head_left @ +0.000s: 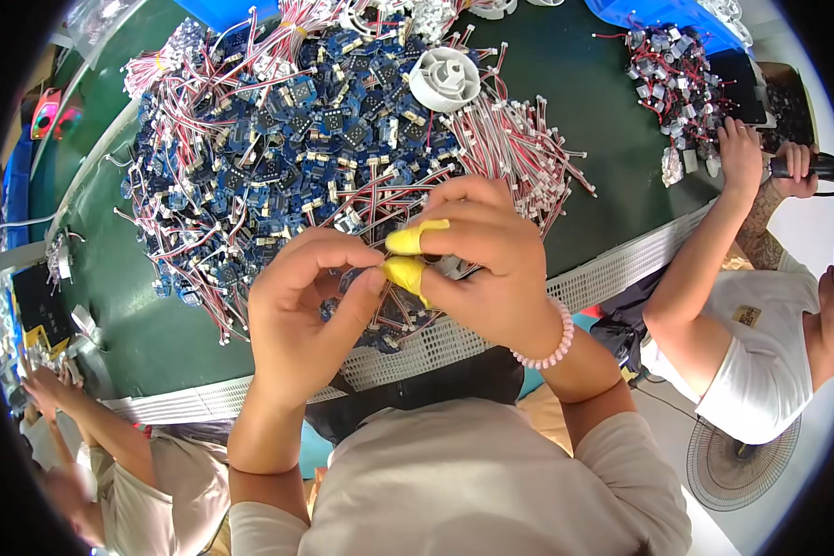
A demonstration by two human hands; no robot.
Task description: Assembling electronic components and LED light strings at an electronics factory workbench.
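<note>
My left hand (310, 306) is closed in a pinch, thumb and forefinger tips together. Right beside it, my right hand (486, 264) also pinches, with yellow wraps (404, 243) on its thumb and forefinger. The fingertips of both hands nearly meet. Whatever sits between them is too small and covered to make out. Both hands are over the near edge of a big heap of small blue circuit boards (296, 139) with white connectors. A bundle of red-and-white wires (519, 153) with white plugs lies just beyond my right hand.
A white round plastic part (445, 80) rests on the heap. The green table (612, 120) has a white perforated edge strip (426, 357). At right, a co-worker's hand (739, 153) is near a pile of wired parts (676, 79); another person works at left. A fan (741, 459) stands lower right.
</note>
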